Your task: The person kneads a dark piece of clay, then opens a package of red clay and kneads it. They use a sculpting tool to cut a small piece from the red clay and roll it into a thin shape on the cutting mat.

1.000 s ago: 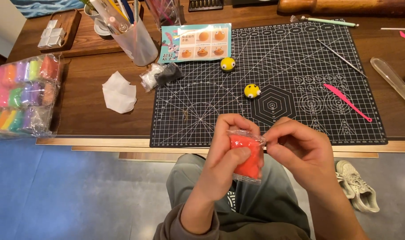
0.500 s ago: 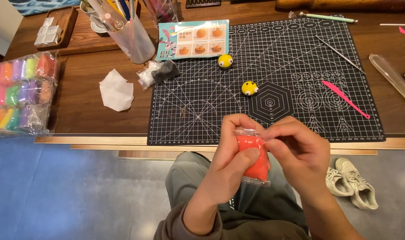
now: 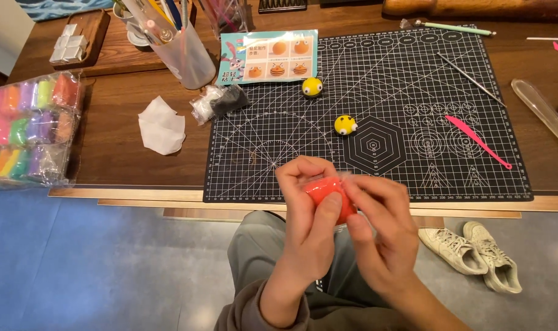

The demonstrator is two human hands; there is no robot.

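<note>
A lump of orange-red clay in a clear wrapper (image 3: 325, 191) sits between both hands, over my lap in front of the table edge. My left hand (image 3: 308, 211) wraps it from the left with the thumb across its front. From the right, my right hand (image 3: 380, 230) pinches the wrapper with its fingertips. Two small yellow clay balls with eyes (image 3: 312, 86) (image 3: 345, 125) rest on the black cutting mat (image 3: 414, 73) beyond.
An instruction card (image 3: 268, 56) lies at the mat's top left, small clay packets (image 3: 219, 102) and a white tissue (image 3: 161, 125) beside it. A multicolour clay pack (image 3: 25, 132) is far left, a clear tool cup (image 3: 184, 52) behind. Pink tool (image 3: 478, 142), metal rod (image 3: 471, 78), shoes (image 3: 472, 254) on the floor.
The hands have lifted slightly toward the table edge and closed around the clay, so less of the packet hangs below; the right fingers now work its top right corner.
</note>
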